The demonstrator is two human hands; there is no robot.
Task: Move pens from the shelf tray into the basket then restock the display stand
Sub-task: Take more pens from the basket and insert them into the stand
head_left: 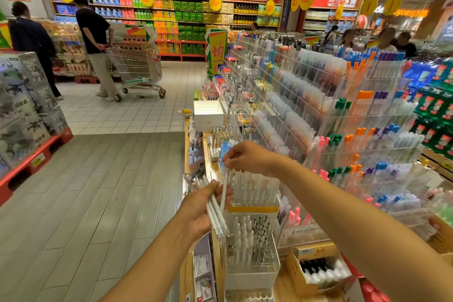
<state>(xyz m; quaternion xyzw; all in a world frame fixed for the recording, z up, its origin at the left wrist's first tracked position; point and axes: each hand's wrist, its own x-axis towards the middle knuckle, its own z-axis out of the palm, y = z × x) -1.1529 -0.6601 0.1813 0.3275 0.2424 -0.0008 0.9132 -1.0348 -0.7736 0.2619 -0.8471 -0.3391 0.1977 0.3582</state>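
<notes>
My left hand (pixel 199 208) grips a bundle of white pens (pixel 215 213), fanned out and slanting from upper left to lower right. My right hand (pixel 247 158) pinches the top of one white pen (pixel 224 191) that hangs upright just left of the clear acrylic display stand (pixel 252 240). The stand's upper tier holds a row of upright white pens (pixel 255 186); its lower tier holds white and dark pens. No basket or shelf tray can be made out.
Tiered clear racks of pens and markers (pixel 318 110) run along the right. A cardboard box of bottles (pixel 318 270) sits at the stand's right. A white box (pixel 208 113) stands further back. Two shoppers and a trolley (pixel 137 73) occupy the far aisle; boxed goods (pixel 27 105) stack left.
</notes>
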